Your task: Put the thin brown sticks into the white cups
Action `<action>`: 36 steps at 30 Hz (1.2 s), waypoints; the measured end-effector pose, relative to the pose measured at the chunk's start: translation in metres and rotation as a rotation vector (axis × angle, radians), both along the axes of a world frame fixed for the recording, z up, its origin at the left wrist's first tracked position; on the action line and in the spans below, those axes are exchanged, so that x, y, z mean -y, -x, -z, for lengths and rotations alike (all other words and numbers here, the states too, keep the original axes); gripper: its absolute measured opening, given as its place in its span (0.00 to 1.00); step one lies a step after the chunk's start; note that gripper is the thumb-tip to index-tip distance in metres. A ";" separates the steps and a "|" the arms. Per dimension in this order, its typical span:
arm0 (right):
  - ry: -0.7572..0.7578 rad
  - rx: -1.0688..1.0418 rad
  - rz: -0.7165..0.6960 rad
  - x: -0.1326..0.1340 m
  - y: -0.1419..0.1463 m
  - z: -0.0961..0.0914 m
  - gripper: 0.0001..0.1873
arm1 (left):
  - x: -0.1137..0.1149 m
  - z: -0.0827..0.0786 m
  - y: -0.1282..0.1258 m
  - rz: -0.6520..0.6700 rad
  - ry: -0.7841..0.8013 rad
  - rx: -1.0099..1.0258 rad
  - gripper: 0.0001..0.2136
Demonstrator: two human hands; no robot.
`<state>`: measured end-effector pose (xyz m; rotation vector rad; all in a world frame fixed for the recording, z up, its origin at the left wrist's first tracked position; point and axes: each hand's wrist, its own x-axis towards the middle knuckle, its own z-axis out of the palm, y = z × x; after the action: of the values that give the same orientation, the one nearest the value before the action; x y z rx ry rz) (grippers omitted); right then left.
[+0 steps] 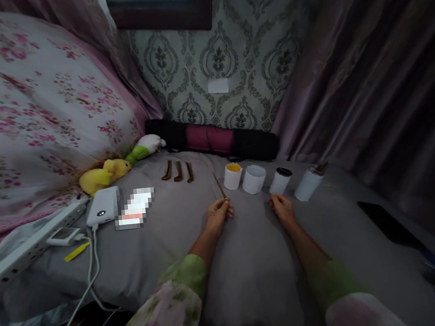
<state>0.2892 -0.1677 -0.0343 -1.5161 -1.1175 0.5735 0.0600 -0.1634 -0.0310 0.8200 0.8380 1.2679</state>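
Observation:
My left hand (pixel 218 213) is closed in a pinch around the lower end of a thin brown strip (pixel 220 187), which points up and away over the grey sheet. My right hand (pixel 282 207) has its fingers curled just below a white cup with a black inside (pixel 281 181); whatever those fingers grip, if anything, is hidden. To its left stand a white cup with a yellow inside (pixel 232 177) and a wider white cup with a pale inside (pixel 254 180). On the right, a leaning white container (pixel 308 185) has brown pieces sticking out. Three bent brown bundles (pixel 178 172) lie to the left.
At the left are a power strip (pixel 29 243), a white power bank (pixel 102 206) with a cable, and a blurred-out phone (pixel 136 207). Yellow plush toys (pixel 105 176) sit behind them. A black and maroon roll (pixel 211 139) lies along the wall. A dark flat object (pixel 388 223) rests at right.

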 end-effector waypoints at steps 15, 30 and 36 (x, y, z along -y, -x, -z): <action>-0.008 -0.042 -0.010 0.004 0.005 -0.009 0.24 | 0.006 -0.006 0.000 0.012 -0.073 -0.117 0.14; -0.026 0.012 -0.127 0.003 0.001 -0.004 0.22 | 0.012 -0.013 -0.006 0.098 -0.153 -0.364 0.18; 0.025 -0.003 -0.174 0.001 0.005 -0.001 0.22 | 0.013 -0.011 -0.009 0.130 -0.194 -0.480 0.18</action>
<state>0.2837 -0.1687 -0.0337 -1.4470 -1.2526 0.7102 0.0688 -0.1763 -0.0202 1.3462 1.0295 1.0603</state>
